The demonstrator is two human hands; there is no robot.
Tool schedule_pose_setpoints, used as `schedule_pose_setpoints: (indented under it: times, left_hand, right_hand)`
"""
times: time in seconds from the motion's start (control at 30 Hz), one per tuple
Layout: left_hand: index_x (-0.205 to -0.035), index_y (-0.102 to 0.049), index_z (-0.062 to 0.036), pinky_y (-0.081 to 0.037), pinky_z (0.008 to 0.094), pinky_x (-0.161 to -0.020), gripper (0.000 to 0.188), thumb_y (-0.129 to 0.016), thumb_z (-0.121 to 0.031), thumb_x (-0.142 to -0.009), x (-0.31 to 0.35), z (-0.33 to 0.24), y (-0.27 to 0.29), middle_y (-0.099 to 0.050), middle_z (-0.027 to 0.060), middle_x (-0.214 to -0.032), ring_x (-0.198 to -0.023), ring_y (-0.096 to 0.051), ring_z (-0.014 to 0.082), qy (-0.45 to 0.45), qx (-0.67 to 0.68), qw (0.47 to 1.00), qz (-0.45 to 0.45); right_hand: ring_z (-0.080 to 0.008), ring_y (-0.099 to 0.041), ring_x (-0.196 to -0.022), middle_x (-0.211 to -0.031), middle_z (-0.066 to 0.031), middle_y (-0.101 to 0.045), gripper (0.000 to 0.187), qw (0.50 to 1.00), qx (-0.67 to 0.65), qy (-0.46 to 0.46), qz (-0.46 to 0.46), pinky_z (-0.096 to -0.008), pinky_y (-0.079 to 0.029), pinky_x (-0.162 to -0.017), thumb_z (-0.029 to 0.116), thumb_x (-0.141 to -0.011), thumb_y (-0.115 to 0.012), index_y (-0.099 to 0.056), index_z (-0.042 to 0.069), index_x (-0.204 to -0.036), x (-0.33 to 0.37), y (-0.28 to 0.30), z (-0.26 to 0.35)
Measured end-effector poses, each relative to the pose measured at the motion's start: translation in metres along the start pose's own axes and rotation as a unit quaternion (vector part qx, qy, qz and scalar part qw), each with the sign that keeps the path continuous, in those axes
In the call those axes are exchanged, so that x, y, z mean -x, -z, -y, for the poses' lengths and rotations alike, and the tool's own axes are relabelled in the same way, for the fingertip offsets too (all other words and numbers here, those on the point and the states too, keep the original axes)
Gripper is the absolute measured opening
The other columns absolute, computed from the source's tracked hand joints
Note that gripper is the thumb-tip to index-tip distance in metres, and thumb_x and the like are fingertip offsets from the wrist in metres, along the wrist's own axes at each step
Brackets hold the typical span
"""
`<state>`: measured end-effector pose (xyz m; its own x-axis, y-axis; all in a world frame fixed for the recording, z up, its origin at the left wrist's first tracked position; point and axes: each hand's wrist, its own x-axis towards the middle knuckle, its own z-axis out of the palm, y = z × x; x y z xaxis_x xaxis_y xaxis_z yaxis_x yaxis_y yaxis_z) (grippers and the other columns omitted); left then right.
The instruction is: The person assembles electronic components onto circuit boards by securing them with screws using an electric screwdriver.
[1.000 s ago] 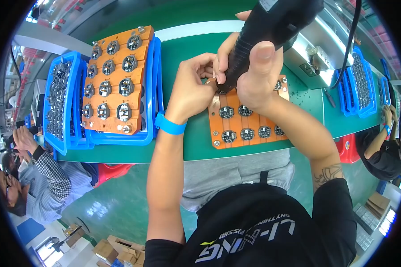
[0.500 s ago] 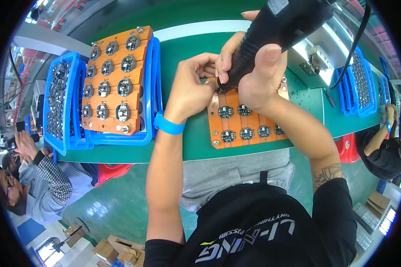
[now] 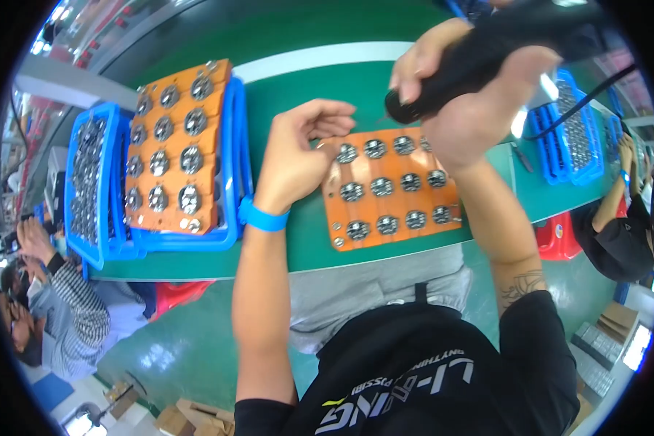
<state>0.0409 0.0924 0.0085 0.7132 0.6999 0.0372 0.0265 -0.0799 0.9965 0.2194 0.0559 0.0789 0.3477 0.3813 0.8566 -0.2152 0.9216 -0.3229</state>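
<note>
My right hand (image 3: 466,120) is wrapped around a black electric screwdriver (image 3: 479,62), raised and tilted above the far side of an orange fixture plate (image 3: 396,206). The screwdriver's nose end points down to the left, apart from the plate. Rows of small round circuit boards (image 3: 381,187) sit in the plate. At its far left corner is my left hand (image 3: 298,145), fingers loosely bent and thumb apart from them, the thumb tip by the corner. I see nothing in its grasp. My right palm hides the plate's far right corner.
On the left, a second orange plate (image 3: 168,212) with round boards rests on a blue tray (image 3: 229,211). Another blue bin (image 3: 98,251) beside it holds small parts. More blue bins (image 3: 556,171) stand at the right, near a cable (image 3: 596,102). Other people sit at both sides.
My right hand has lifted the screwdriver off the plate's far left area, up and to the right. My left fingers have loosened from beside its tip. The view has shifted slightly.
</note>
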Motion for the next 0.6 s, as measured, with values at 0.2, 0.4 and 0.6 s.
schedule_pose_setpoints:
  times: [0.2, 0.4, 0.6]
  left_hand:
    - [-0.117, -0.065, 0.007, -0.053, 0.0294, -0.092, 0.047, -0.062, 0.022, -0.073, 0.0, -0.004, -0.004, -0.069, 0.0104, -0.106, -0.1, -0.066, 0.017, -0.004, -0.019, 1.0, 0.023]
    - [-0.116, -0.066, 0.0064, -0.053, 0.0292, -0.092, 0.045, -0.063, 0.021, -0.074, 0.004, -0.004, -0.002, -0.069, 0.0102, -0.106, -0.099, -0.065, 0.0163, 0.019, -0.031, 0.999, 0.015]
    - [-0.114, -0.067, 0.0049, -0.054, 0.0293, -0.089, 0.044, -0.061, 0.021, -0.073, -0.002, -0.007, -0.007, -0.07, 0.0111, -0.105, -0.098, -0.067, 0.0169, 0.006, -0.016, 1.0, 0.009]
  right_hand:
    - [-0.0314, -0.06, -0.055, -0.065, -0.0156, -0.06, 0.095, 0.854, 0.431, 0.196, -0.216, -0.0451, -0.055, -0.062, 0.09, -0.087, -0.022, -0.055, 0.002, -0.073, -0.047, 0.095, 0.115]
    - [-0.0297, -0.058, -0.052, -0.063, -0.0149, -0.057, 0.088, 0.777, 0.524, 0.219, -0.273, -0.0461, -0.052, -0.055, 0.085, -0.092, -0.019, -0.048, 0.003, -0.109, -0.045, 0.11, 0.111]
    - [-0.0258, -0.055, -0.048, -0.062, -0.0128, -0.055, 0.061, 0.956, 0.248, 0.014, -0.155, -0.0398, -0.052, -0.052, 0.061, -0.107, -0.021, -0.042, 0.005, -0.119, -0.047, 0.086, 0.146]
